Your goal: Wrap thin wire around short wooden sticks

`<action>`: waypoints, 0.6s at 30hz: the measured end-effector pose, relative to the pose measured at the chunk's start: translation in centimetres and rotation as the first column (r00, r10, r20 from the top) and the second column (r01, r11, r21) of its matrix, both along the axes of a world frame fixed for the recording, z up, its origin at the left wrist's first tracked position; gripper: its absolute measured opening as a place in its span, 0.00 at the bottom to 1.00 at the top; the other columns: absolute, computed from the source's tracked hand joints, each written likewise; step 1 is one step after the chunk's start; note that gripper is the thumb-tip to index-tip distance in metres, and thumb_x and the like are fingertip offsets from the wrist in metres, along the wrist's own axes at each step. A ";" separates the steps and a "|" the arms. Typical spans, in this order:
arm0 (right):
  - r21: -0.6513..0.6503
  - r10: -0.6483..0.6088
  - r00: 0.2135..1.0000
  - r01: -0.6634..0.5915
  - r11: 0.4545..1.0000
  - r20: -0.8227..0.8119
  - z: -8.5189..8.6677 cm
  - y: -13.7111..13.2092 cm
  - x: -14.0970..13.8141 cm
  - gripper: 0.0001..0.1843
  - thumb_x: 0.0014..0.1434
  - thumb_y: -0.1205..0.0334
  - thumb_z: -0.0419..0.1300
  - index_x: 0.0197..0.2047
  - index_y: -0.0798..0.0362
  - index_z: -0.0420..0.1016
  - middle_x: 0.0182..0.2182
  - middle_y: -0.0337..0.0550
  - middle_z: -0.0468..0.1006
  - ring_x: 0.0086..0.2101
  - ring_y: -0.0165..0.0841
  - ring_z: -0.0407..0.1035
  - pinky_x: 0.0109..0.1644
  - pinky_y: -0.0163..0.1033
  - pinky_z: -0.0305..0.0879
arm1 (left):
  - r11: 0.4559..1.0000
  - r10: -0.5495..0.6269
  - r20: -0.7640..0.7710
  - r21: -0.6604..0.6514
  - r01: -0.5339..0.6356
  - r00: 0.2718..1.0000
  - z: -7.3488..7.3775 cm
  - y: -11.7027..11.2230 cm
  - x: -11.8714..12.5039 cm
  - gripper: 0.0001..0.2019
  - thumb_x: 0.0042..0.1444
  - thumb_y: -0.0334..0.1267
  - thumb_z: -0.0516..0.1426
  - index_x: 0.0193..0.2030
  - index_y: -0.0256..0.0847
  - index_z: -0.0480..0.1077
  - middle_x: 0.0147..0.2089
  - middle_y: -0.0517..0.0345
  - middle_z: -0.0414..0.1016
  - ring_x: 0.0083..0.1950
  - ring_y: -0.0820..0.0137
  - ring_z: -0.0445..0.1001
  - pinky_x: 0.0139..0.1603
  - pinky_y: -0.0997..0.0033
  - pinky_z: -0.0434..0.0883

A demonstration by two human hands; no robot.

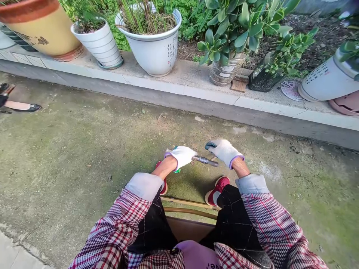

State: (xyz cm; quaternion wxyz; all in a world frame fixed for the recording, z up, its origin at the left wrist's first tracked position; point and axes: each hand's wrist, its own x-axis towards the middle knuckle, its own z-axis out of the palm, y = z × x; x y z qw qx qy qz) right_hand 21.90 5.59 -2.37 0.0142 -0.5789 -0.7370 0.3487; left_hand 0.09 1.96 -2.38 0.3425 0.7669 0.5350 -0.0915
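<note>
Both of my hands wear white knit gloves with purple cuffs. My left hand (183,156) is closed round a grey metal rod (213,163) that points right and slightly down. Thin silvery wire (202,159) is wound in coils on the rod just past my fingers. To the right, a little above the rod's free end, is my right hand (224,151). Its dark green coated fingertips are drawn together, and whatever they may hold is too small to make out. A bit of bright green (177,170) shows below my left wrist.
I sit on a low wooden seat (190,212), with red shoes (220,186) on the mossy concrete ground (84,149). Ahead runs a tiled ledge (182,87) bearing several potted plants, including a white pot (157,52). Another person's foot (28,107) is at far left.
</note>
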 end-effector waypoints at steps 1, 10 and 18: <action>-0.038 -0.036 0.998 0.035 0.999 -0.046 -0.3 0.4 0.3 0.10 0.57 0.62 0.60 0.36 0.51 0.84 0.31 0.39 0.83 0.30 0.31 0.72 0.35 0.34 0.65 | 1.000 -0.003 0.017 0.000 0.003 1.000 0.3 0.0 0.0 0.09 0.55 0.35 0.60 0.42 0.43 0.80 0.35 0.52 0.82 0.39 0.64 0.79 0.43 0.71 0.70; -0.178 -0.084 0.970 0.043 0.983 -0.227 -1.6 -2.6 -3.1 0.12 0.59 0.58 0.59 0.39 0.54 0.83 0.23 0.38 0.76 0.21 0.27 0.65 0.26 0.33 0.62 | 0.988 0.128 -0.022 0.089 -0.126 0.992 1.4 1.8 -1.7 0.17 0.63 0.37 0.54 0.56 0.42 0.76 0.42 0.50 0.83 0.42 0.64 0.79 0.43 0.72 0.71; -0.013 0.003 0.980 -0.006 1.000 -0.198 -0.5 -0.9 -0.7 0.12 0.57 0.61 0.59 0.37 0.51 0.85 0.32 0.40 0.84 0.32 0.32 0.74 0.38 0.34 0.67 | 0.993 -0.112 -0.150 0.018 0.116 0.982 -0.1 0.9 -0.1 0.15 0.60 0.31 0.53 0.48 0.44 0.79 0.40 0.46 0.83 0.43 0.57 0.82 0.44 0.62 0.75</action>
